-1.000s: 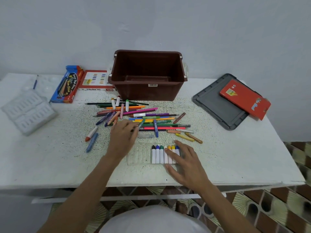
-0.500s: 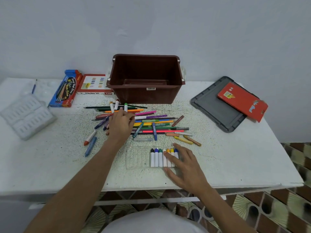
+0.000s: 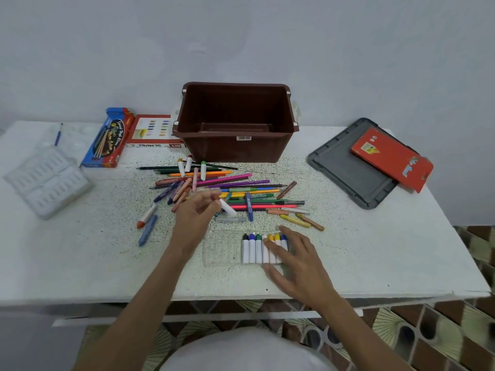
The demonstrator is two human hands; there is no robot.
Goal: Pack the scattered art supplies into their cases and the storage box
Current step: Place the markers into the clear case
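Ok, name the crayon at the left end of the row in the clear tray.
The black-tipped crayon: only bare clear tray lies left of it, and a blue-tipped crayon sits on its right.

It looks like a plain room in a home, with one corner given over to crafts. A brown storage box stands on a white speckled table, and a bare pale wall rises just behind the box. A loose heap of crayons and pencils lies in front of the box, with an oil pastels carton to its left and a grey lid to its right. Well in front of the box, past the table's edge, patterned floor tiles show.
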